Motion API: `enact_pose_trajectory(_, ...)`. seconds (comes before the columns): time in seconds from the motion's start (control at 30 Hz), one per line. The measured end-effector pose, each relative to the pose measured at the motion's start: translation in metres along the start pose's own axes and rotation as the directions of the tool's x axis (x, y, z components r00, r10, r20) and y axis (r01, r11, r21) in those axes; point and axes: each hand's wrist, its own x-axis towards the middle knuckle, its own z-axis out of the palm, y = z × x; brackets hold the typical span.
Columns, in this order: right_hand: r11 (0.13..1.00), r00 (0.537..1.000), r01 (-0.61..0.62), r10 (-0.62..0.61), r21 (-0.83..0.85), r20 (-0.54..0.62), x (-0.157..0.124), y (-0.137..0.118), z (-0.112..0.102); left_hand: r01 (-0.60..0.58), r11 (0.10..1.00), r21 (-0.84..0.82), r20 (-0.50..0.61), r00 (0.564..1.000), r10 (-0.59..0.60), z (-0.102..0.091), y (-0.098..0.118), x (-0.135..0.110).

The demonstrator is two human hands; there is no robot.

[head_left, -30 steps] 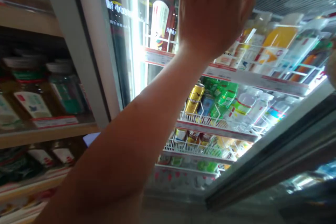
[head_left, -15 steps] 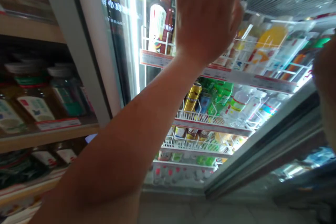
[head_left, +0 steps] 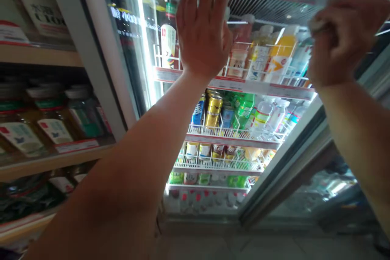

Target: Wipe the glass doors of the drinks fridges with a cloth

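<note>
My left hand [head_left: 202, 28] is raised before the upper shelf of a lit drinks fridge, fingers stretched out and apart, its back toward me. Just left of it stands a dark bottle [head_left: 168, 42] with a white label and green neck band. To its right are a pinkish bottle [head_left: 239, 55] and a bottle of orange drink [head_left: 280, 55], behind a white wire rail. My right hand [head_left: 341, 40] is up at the right with curled fingers. A small pale spot shows at its fingertips; whether it holds anything is not clear.
Lower fridge shelves carry gold cans [head_left: 214, 109], green bottles [head_left: 243, 105] and clear bottles [head_left: 263, 115]. An open fridge door [head_left: 283, 162] slants along the right. At the left, wooden shelves [head_left: 57, 154] hold bottles, beside a grey upright post [head_left: 88, 40].
My left hand appears lower and further left, its fingers now fully in view. My right hand has come into view from the right edge. The camera view has shifted.
</note>
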Motion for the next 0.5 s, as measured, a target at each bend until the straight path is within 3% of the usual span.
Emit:
enact_pose_trajectory(0.07, 0.981, 0.977, 0.187, -0.191, 0.045, 0.097, -0.001, -0.01, 0.002, -0.026, 1.0, -0.002, -0.035, 0.999, 0.026, 0.002, -0.002, -0.001)
enact_pose_trajectory(0.1, 0.974, 0.969, 0.22, -0.224, 0.046, 0.104, -0.001, -0.011, 0.004, -0.046, 0.999, 0.025, -0.052, 0.998, 0.047, 0.003, -0.004, -0.002)
enact_pose_trajectory(0.2, 0.997, 0.994, 0.051, -0.055, -0.05, -0.091, -0.004, -0.001, 0.008, -0.057, 0.989, 0.135, -0.099, 0.993, 0.071, 0.012, -0.01, -0.001)
enact_pose_trajectory(0.3, 0.992, 0.966, -0.085, 0.059, -0.095, -0.253, -0.005, 0.005, 0.008, -0.046, 0.986, 0.16, -0.116, 0.991, 0.065, 0.022, -0.017, 0.001)
enact_pose_trajectory(0.33, 0.994, 0.975, -0.059, 0.036, -0.096, -0.22, -0.005, 0.001, 0.007, -0.056, 0.985, 0.163, -0.12, 0.99, 0.076, 0.026, -0.02, 0.001)
enact_pose_trajectory(0.4, 0.993, 0.995, 0.094, -0.095, -0.07, -0.009, -0.004, -0.013, 0.001, -0.086, 0.975, 0.203, -0.145, 0.983, 0.116, 0.031, -0.024, 0.002)
enact_pose_trajectory(0.47, 0.973, 0.953, 0.232, -0.224, -0.013, 0.206, -0.004, -0.027, -0.003, -0.089, 0.959, 0.269, -0.18, 0.973, 0.141, 0.032, -0.026, 0.002)
enact_pose_trajectory(0.5, 0.968, 0.936, 0.251, -0.243, 0.001, 0.256, -0.004, -0.03, -0.004, -0.085, 0.95, 0.301, -0.186, 0.972, 0.146, 0.031, -0.026, 0.002)
